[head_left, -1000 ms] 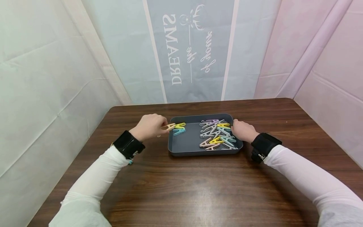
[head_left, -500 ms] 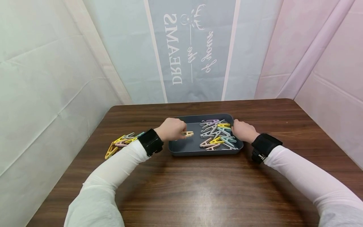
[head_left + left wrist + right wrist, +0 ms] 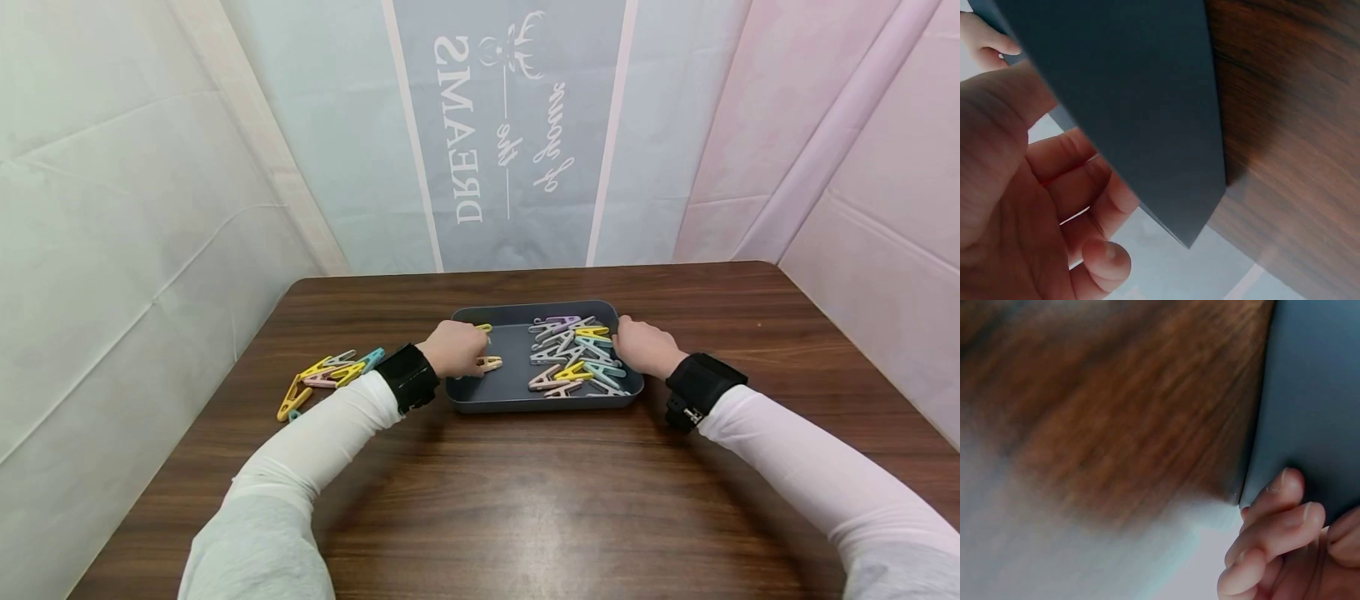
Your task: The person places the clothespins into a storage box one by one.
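Observation:
My left hand (image 3: 456,348) reaches over the left rim of a dark grey tray (image 3: 510,404), its thumb and fingertips low inside. A pale peach clothespin (image 3: 491,363) sticks out from those fingertips, pinched at its near end. In the left wrist view the tray's wall (image 3: 1141,106) hides the fingertips and the clothespin. A yellow clothespin (image 3: 484,327) shows just beyond this hand. My right hand (image 3: 647,346) grips the tray's right rim, with curled fingers (image 3: 1285,522) against the outer wall.
Several clothespins (image 3: 573,354), grey, yellow, teal, pink and purple, crowd the tray's right half. Another loose pile of clothespins (image 3: 330,372) lies on the brown wooden table (image 3: 480,492) to the left. Fabric curtains (image 3: 525,167) hang behind the table.
My left hand has moved right from the tray's left edge and down inside, carrying the peach clothespin. The pile on the left has come into view. My right hand stays on the rim.

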{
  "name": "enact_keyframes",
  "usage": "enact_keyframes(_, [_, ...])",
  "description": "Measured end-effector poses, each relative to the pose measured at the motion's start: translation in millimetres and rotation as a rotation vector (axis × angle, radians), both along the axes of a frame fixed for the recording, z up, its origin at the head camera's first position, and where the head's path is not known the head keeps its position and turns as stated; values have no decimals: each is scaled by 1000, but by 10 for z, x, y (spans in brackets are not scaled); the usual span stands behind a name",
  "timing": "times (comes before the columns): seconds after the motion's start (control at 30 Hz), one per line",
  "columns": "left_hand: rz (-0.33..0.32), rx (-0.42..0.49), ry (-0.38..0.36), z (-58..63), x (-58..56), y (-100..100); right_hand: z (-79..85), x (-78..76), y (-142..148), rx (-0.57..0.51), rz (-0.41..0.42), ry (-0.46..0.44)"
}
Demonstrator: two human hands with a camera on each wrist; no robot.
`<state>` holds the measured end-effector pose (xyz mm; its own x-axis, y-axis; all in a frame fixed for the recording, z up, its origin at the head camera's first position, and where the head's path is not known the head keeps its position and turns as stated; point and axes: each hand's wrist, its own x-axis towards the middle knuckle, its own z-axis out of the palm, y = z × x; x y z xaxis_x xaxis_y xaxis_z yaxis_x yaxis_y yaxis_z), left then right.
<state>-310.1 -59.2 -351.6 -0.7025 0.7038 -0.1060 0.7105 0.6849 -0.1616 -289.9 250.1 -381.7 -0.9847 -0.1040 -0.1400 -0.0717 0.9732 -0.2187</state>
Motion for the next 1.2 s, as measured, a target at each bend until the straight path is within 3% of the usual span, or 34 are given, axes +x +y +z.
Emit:
enact_keyframes(0.3, [65,-14,40,-43,-46,-32,-17,-12,18,-4,0,0])
enact_keyframes(0.47, [70,3,49,-49,-57,-34,-16,-10,32,-8,-2,-4])
enact_keyframes(0.67, [107,156,-24,56,-54,-159,-18,-11,17,-7,-7,-4])
enact_keyframes(0.83, [144,296,-37,256,-94,-479,-18,-15,0,2,-6,-4])
enact_keyframes(0.93, [217,329,-64,352,-118,-739,-7,-14,-8,-1,-7,-4])
enact_keyframes(1.07, [318,360,-105,412,-119,-1106,5,-13,-15,-3,-3,3])
enact_keyframes(1.2, [380,368,-164,392,-112,-1390,-2,-9,-14,-1,-9,0])
